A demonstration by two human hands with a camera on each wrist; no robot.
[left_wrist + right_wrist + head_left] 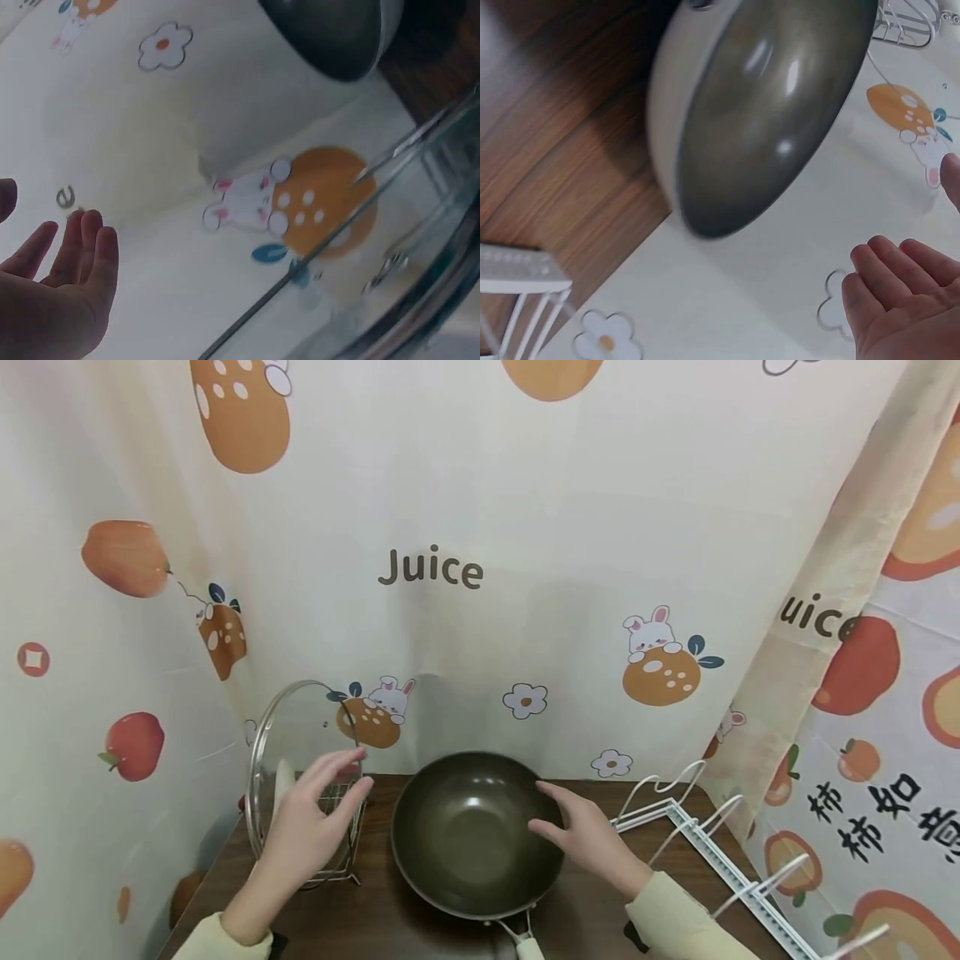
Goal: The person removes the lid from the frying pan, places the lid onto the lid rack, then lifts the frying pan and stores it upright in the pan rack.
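Observation:
A dark wok point(476, 835) with a pale handle point(529, 948) stands on the wooden table, its handle toward the front. My left hand point(311, 814) is raised in front of a glass lid point(258, 777), fingers extended and holding nothing. The lid stands upright in a wire rack point(348, 852) at the left. On the other side, my right hand point(588, 835) hovers by the wok's right rim with fingers and thumb apart, overlapping that rim in the head view. In the right wrist view the right palm is bare.
A white rack point(720, 852) with curved prongs lies along the right side of the table point(592, 927). A pale upright object point(283, 781) shows behind the left hand. Printed cloth point(480, 652) hangs close behind the table and along both sides.

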